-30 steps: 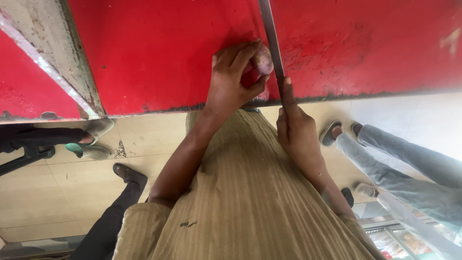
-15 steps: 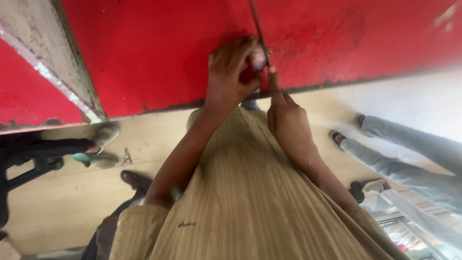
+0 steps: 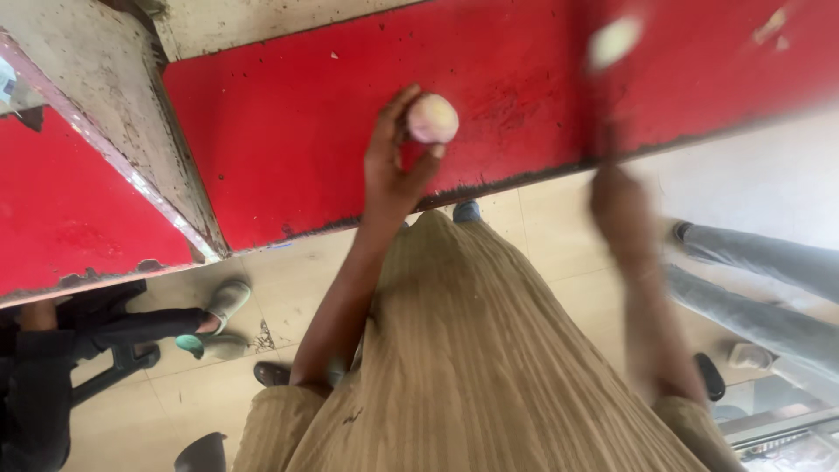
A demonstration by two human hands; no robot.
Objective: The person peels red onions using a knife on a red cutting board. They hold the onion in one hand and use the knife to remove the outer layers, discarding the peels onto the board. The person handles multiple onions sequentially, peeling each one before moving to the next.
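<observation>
My left hand (image 3: 393, 170) reaches out over the red counter (image 3: 288, 131) and holds a round, pale pink thing, perhaps a peeled onion (image 3: 432, 118), at its fingertips. My right hand (image 3: 622, 205) is off to the right near the counter's edge and badly blurred. It seems closed on a long dark knife (image 3: 601, 105), which shows only as a dark streak pointing away from me. A pale blurred piece (image 3: 615, 40) shows near the blade's far end. The two hands are well apart.
A worn grey divider (image 3: 166, 140) splits the red counter at the left. My beige striped garment (image 3: 489, 367) fills the bottom. Another person's grey-trousered legs (image 3: 760, 262) stand at the right. A seated person in dark clothes with sandals (image 3: 218, 306) is at the left on the tiled floor.
My right hand with the knife has swung right, away from the round thing it was pressed against. My left hand has turned and now shows the round thing uncovered.
</observation>
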